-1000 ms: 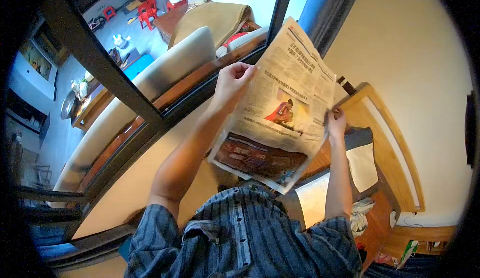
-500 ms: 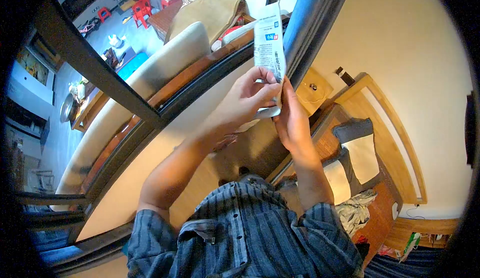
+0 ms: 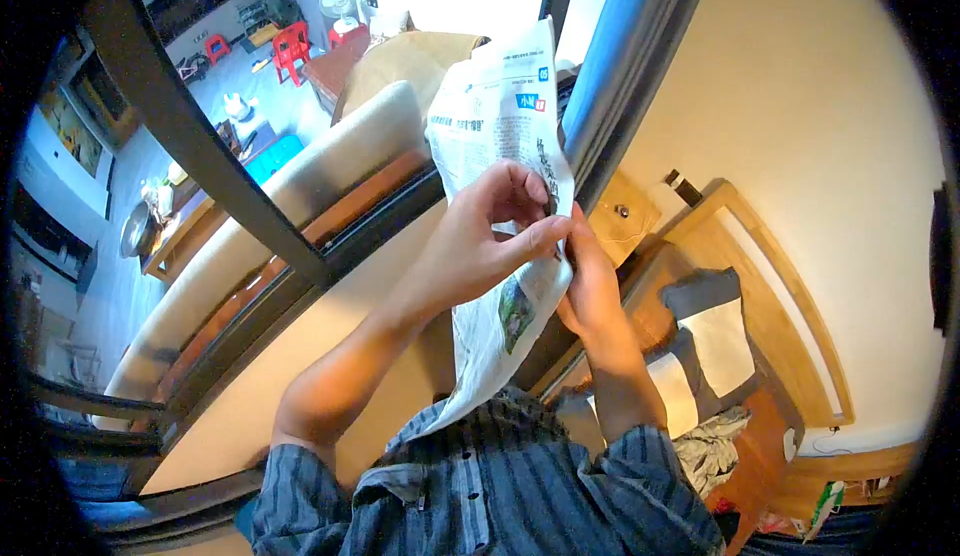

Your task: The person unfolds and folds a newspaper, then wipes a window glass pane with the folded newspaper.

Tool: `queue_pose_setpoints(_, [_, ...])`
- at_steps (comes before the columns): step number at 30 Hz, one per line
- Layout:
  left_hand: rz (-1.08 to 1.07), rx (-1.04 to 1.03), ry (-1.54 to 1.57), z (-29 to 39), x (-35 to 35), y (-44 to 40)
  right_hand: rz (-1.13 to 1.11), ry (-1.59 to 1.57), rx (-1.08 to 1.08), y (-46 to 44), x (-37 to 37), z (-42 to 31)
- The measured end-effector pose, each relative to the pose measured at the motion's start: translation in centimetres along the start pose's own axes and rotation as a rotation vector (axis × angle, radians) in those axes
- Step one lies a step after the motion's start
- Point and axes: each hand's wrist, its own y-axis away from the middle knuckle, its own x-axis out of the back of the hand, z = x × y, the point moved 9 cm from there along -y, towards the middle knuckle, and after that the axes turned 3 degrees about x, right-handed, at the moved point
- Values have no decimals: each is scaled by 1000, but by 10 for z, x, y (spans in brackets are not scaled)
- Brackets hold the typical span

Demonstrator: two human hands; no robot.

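Note:
A printed newspaper (image 3: 490,136) hangs upright in front of my chest, partly folded. Its upper part rises past my hands, and its lower part, with a dark picture on it, drapes down toward my shirt. My left hand (image 3: 505,216) crosses its front, fingers curled and thumb pressed near the right-hand edge. On that same edge my right hand (image 3: 590,276) is closed, with its thumb beside the left thumb and its fingers partly hidden behind the paper.
A dark window frame (image 3: 225,146) and blue curtain (image 3: 620,46) stand ahead. Beyond the glass are a sofa (image 3: 330,156), a fan (image 3: 340,1) and red chairs (image 3: 291,51). To the right, a bed holds cushions (image 3: 715,346) and crumpled cloth (image 3: 712,451); a wooden nightstand (image 3: 625,211) is beside it.
The newspaper has spread from a narrow folded strip into a wider sheet, to the left and downward. Both hands keep hold of its right edge and sit slightly lower.

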Motion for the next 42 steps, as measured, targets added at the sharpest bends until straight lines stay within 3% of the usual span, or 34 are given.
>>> queue_pose_setpoints(3, [3,-16,-24,10,0,1,51,100,1,-4,-22,-22])
queue_pose_setpoints(6, [0,-73,-84,17,1,2,-38,215,63,-6,-36,-37])
queue_pose_setpoints(18, [-41,-43,67,14,2,0,83,97,54,-5,-13,-18])
queue_pose_setpoints(21, [-47,-16,131,8,4,-1,-1,79,27,-7,-15,-15])
queue_pose_setpoints(26, [8,20,188,-1,7,0,8,219,24,-10,-14,-16])
queue_pose_setpoints(39, [99,97,-105,12,23,6,-95,490,165,4,-39,-38])
queue_pose_setpoints(42, [148,120,-149,23,28,8,-91,472,58,7,-41,-32])
